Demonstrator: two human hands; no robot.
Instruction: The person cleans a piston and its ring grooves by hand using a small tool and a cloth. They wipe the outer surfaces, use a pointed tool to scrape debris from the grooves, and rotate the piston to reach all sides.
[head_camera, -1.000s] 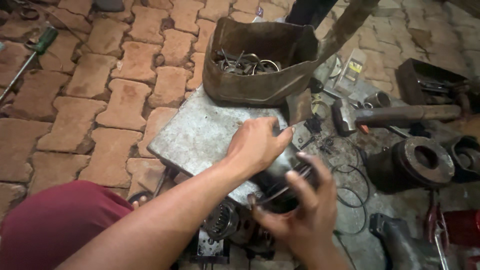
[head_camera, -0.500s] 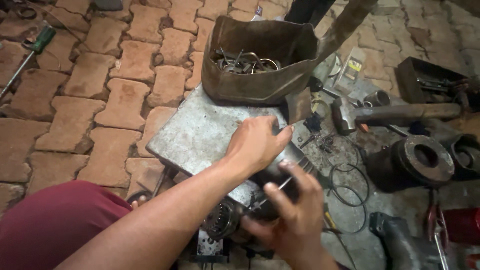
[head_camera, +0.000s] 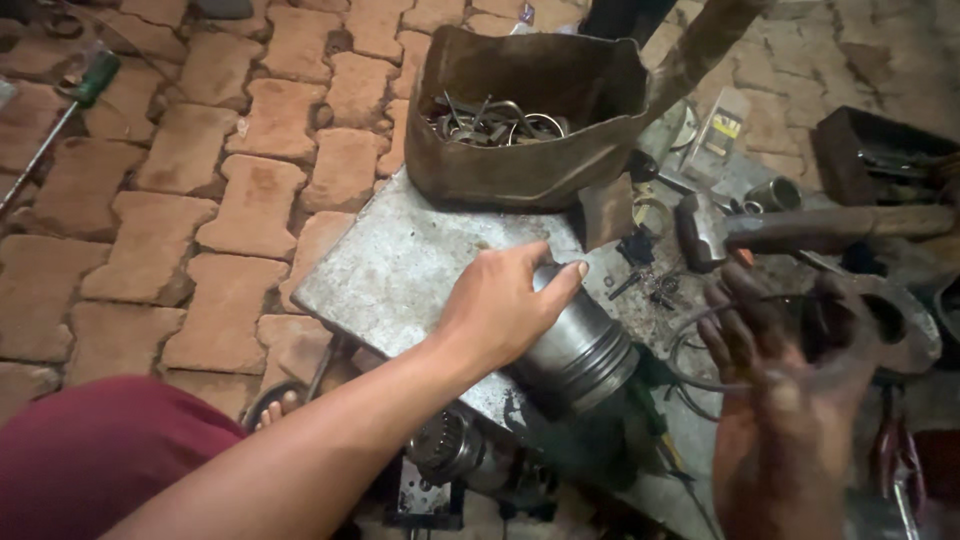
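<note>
**Piston on the metal plate, left hand gripping it**

Piston (head_camera: 580, 345), grey, ringed, lies tilted at the near right edge of the steel plate (head_camera: 400, 270), crown end toward the plate's near right corner. Left hand (head_camera: 500, 305) wraps the skirt end from above, fingers curled over it, thumb along the upper side: a firm hold. Right hand (head_camera: 790, 400) hangs free just right of the piston, blurred, grimy, fingers spread wide and holding nothing, not touching the piston.

Dented metal tub (head_camera: 530, 110) of loose rings and clips sits on the plate's far edge, close behind the left hand. Bare plate shows to the left of the hand, toward the left corner. Hammer (head_camera: 780, 230) lies off the plate's right side, head near the plate, handle running right. Thin wire ring (head_camera: 690, 345) lies between piston and right hand. Gear part (head_camera: 445, 445) sits below the plate's near edge. Screwdriver with green handle (head_camera: 90, 80) lies well apart on the brick paving (head_camera: 180, 220), far left
</note>
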